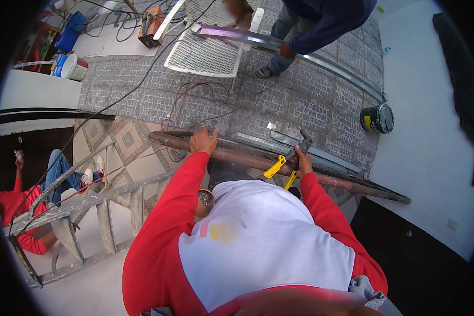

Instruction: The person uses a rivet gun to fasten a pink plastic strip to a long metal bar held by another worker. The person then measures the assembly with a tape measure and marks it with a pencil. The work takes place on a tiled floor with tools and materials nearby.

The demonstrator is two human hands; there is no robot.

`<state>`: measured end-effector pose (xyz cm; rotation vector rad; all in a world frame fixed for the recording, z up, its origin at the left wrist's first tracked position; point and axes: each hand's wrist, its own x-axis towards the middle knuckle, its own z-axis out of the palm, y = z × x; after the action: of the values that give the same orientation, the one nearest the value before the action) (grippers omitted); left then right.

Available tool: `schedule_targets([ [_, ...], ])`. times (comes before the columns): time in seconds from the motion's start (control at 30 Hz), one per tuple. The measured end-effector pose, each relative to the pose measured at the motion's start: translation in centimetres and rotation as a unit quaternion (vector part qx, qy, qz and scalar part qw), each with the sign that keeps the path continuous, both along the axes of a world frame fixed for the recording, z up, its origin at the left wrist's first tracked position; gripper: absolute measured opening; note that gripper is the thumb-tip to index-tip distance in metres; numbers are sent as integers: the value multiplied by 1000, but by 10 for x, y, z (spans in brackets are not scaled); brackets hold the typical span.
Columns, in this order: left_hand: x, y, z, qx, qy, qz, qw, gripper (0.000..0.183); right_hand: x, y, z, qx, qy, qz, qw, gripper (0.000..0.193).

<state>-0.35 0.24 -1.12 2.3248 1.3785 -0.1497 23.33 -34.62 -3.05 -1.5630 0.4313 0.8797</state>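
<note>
Brown pipe (pixel 236 156) beneath the left grip (pixel 204 142), fingers curled over it, right grip (pixel 303 163) around a black-and-yellow tool (pixel 275 166).

Over the rusty pipe (pixel 242 158), a hand could pass between the left grip (pixel 204 142) and the yellow-handled tool (pixel 274 167). That tool crowds the right grip (pixel 303 162); metal profiles (pixel 329 160) lie just beyond; a ladder (pixel 106 226) obstructs the left.

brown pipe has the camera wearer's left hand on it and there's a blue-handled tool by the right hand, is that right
Not quite: the head view shows a yellow-handled tool by the right hand, not a blue-handled one. The left hand is on the brown pipe, as you say.
</note>
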Motion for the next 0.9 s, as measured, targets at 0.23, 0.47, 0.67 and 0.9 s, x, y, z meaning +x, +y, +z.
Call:
schedule_targets([
  [0.23,1,0,2,-6,-15,2,1000,58,-1,1,4,-13,-3,-7,1000,34],
  [0.47,0,0,9,12,-27,-5,1000,51,-4,8,3,4,-4,-31,1000,35],
  [0.67,-1,3,6,-12,-17,-11,1000,57,-3,7,9,-18,-4,-7,1000,30],
  [0.9,2,0,11,-15,-6,7,1000,56,-5,11,15,-23,-10,-6,1000,31],
])
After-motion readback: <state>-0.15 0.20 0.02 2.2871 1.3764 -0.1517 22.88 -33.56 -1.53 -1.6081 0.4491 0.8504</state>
